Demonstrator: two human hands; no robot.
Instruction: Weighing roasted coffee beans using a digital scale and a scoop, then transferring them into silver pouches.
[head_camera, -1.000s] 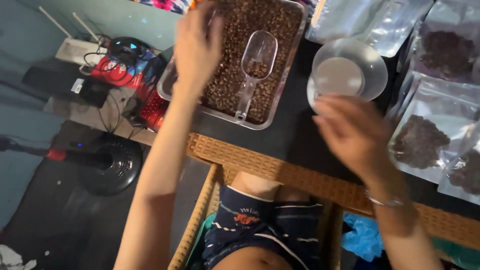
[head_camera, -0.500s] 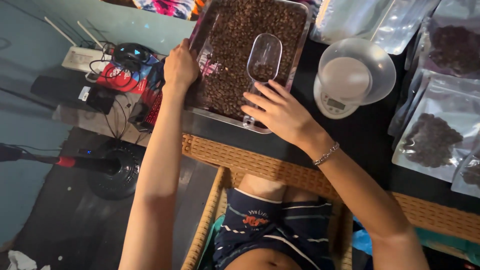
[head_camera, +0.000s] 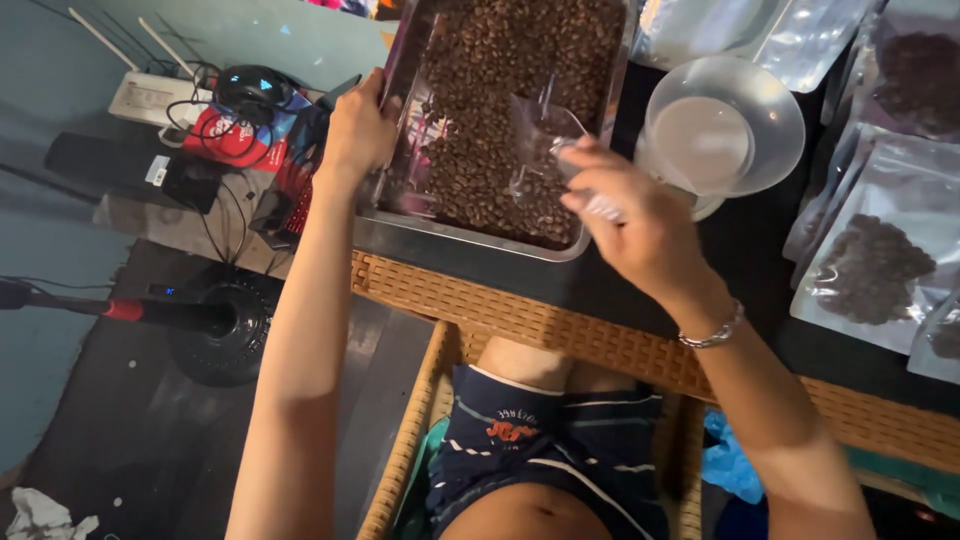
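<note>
From the head camera we see our left hand curled around the left rim of the metal tray, fingers closed on its edge. The tray sits at the far side of the dark worktop and is filled with brown coffee beans. Our right hand is closed around the handle of the clear plastic scoop, whose bowl lies over the beans near the tray's right side. Just right of the tray stands a white kitchen scale carrying a clear bowl. Further right lie clear pouches holding beans. A wicker edge borders the worktop nearest us.
</note>
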